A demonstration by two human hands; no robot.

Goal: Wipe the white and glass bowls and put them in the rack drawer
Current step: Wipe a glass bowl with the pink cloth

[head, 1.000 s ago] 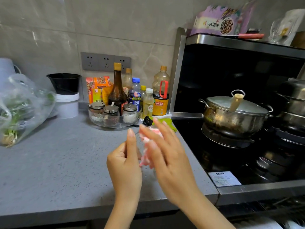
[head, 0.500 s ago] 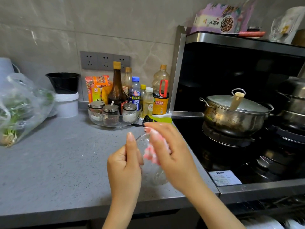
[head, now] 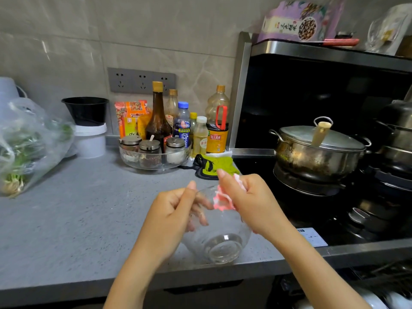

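Note:
A clear glass bowl (head: pixel 219 244) is tilted on its side above the grey counter (head: pixel 73 219), its base turned toward me. My left hand (head: pixel 174 210) grips its rim, thumb outside and fingers showing through the glass. My right hand (head: pixel 249 199) holds a pink cloth (head: pixel 223 198) bunched against the bowl's upper rim. White bowls (head: pixel 376 299) show in part at the bottom right, below the counter edge.
A glass tray of spice jars (head: pixel 153 153) and several sauce bottles (head: pixel 158 117) stand at the back. A green and black mitt (head: pixel 211 165) lies behind my hands. A bag of greens (head: pixel 26 143) sits left. A lidded steel pot (head: pixel 316 150) stands on the stove at right.
The glass bowl has tipped further toward me and lower. My right hand with the pink cloth has slid from in front of the bowl up to its rim.

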